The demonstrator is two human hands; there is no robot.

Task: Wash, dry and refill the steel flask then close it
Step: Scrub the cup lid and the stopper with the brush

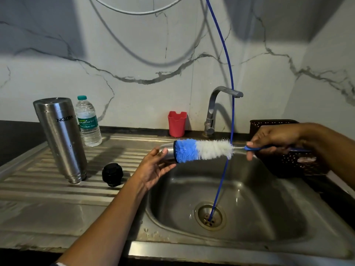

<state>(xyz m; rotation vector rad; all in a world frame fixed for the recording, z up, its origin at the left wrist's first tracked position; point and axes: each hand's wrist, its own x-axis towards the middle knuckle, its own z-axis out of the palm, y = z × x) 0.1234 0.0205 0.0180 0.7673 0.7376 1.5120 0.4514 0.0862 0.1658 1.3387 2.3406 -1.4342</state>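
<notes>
The steel flask (61, 139) stands upside down on the ribbed drainboard (38, 181) at the left, its mouth on the metal. Its black stopper (112, 174) lies just to its right. My left hand (153, 169) holds a small steel cap (169, 150) on its side over the sink's left rim. A blue and white bottle brush (203, 150) is pushed bristle-first into the cap's mouth. My right hand (278, 139) grips the brush's blue handle (255, 148) above the basin.
A clear plastic water bottle (88, 123) stands behind the flask. A red cup (176, 123) and the tap (213, 112) are at the back wall. A blue hose (228, 73) hangs down into the sink drain (210, 217). A dark basket (288, 164) sits right of the basin.
</notes>
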